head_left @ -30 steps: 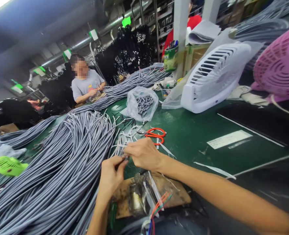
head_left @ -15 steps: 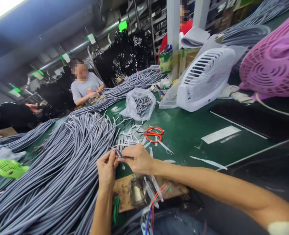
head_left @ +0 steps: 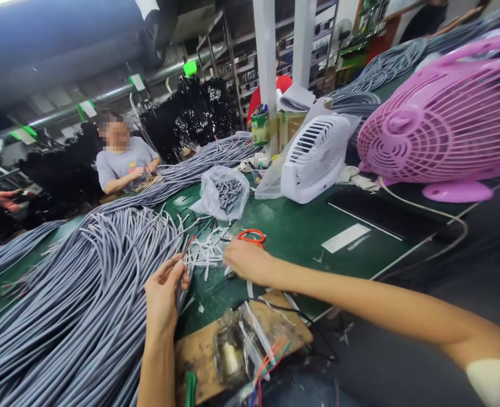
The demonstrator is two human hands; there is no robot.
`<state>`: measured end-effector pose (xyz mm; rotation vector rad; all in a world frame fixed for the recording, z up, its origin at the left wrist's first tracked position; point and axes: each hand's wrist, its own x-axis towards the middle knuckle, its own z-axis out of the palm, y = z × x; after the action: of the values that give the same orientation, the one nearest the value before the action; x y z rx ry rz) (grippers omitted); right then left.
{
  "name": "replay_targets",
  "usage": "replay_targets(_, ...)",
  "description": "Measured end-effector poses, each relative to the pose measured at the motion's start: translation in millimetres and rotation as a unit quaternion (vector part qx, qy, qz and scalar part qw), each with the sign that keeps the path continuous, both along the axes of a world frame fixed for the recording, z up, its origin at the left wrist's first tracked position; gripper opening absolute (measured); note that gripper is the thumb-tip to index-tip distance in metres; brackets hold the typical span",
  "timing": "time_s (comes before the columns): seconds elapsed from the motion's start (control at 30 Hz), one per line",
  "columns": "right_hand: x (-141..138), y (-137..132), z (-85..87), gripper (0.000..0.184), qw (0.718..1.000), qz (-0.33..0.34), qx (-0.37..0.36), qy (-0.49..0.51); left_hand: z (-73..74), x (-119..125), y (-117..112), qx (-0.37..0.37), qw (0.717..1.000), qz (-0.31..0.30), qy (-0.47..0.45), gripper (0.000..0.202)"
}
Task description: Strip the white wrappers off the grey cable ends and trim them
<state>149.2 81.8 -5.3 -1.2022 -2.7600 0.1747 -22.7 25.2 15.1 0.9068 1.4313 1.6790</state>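
Note:
My left hand (head_left: pixel 164 289) pinches the end of a grey cable (head_left: pixel 181 261) at the edge of a big pile of grey cables (head_left: pixel 84 294); coloured wires stick out of that end. My right hand (head_left: pixel 246 261) has moved off to the right, fingers curled, over a scatter of white sheath strips (head_left: pixel 205 249) on the green table (head_left: pixel 301 232). I cannot make out what, if anything, it holds. Red-handled scissors (head_left: pixel 251 236) lie just beyond it.
A wooden block with a small tool (head_left: pixel 237 350) sits at the near edge. A plastic bag of small grey parts (head_left: pixel 224 195), a white fan (head_left: pixel 315 158) and a pink fan (head_left: pixel 440 118) stand further back. A co-worker in grey (head_left: pixel 120 161) sits at the far left.
My hands were together on the cable end; now they have parted. The right hand moved right toward the strips, the left keeps the cable. The view swung left.

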Motion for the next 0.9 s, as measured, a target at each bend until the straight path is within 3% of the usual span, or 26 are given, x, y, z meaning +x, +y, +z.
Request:
replay_targets(0.1, 10.4, 19.1, 4.7, 0.02, 0.996, -0.072, 0.004, -0.048, -3.9, 3.4, -2.8, -0.024, 0.999, -0.028, -0.029, 0.038)
replay_targets(0.3, 15.5, 37.0, 16.7, 0.016, 0.992, -0.105, 0.005, -0.069, -0.3, -3.6, -8.1, -0.039, 0.985, -0.135, -0.097, 0.042)
replay_targets(0.43, 19.9, 38.3, 39.4, 0.019, 0.99, -0.125, 0.028, -0.051, -1.8, -6.2, -14.2, 0.01, 0.978, -0.179, -0.111, 0.04)
replay_targets(0.53, 19.2, 39.8, 47.3, 0.017, 0.994, -0.099, 0.03, 0.032, -3.9, -7.7, -17.8, 0.059, 0.977, -0.179, -0.097, 0.033)
replay_targets(0.63, 12.0, 42.8, 35.8, 0.017, 0.989, -0.026, 0.015, 0.145, -5.1, -9.1, -19.0, 0.087, 0.981, -0.155, -0.074, 0.032)
replay_targets(0.77, 2.0, 40.2, 10.2, 0.039, 0.978, 0.025, -0.006, 0.205, -5.1, -11.2, -18.7, 0.108, 0.985, -0.126, -0.055, 0.029)
replay_targets(0.9, -2.6, 29.7, 0.3, 0.026, 0.954, 0.055, -0.031, 0.293, -4.0, -11.8, -18.4, 0.076, 0.987, -0.138, -0.033, 0.035)
